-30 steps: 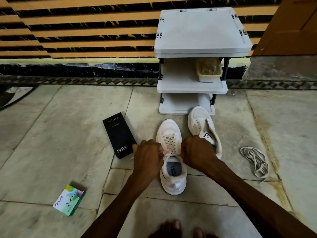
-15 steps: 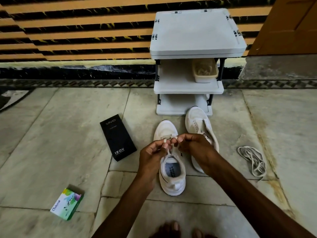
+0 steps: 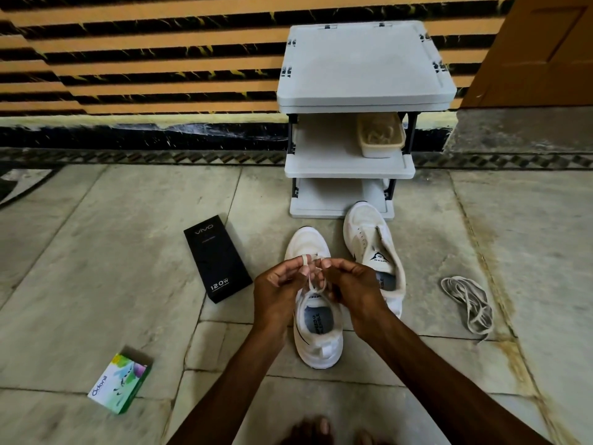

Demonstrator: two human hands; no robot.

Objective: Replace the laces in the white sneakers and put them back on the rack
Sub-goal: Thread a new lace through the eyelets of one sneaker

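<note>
— White lace [image 3: 312, 282]: where was it?
— Up between both hands, above the near sneaker [image 3: 317, 343]. The left hand [image 3: 280, 285] had its fingers curled round one strand. The right hand [image 3: 354, 285] pinched the other, and their fingertips nearly met.
— And the shoe itself?
— On the floor [image 3: 96, 252], toe toward the rack [image 3: 362, 65], just short of its bottom shelf. The second sneaker [image 3: 373, 248] lay just to its right, toe at the rack's bottom front edge, tongue open. It seemed unlaced, though its eyelets were too small to be sure.
— Anything else down there?
— A loose lace pile [image 3: 467, 305], well off to the right. A black box [image 3: 218, 258] lay left of the shoes, and a green box [image 3: 120, 383] nearer the person. A tub [image 3: 382, 136] sat at the right end of the rack's middle shelf.
</note>
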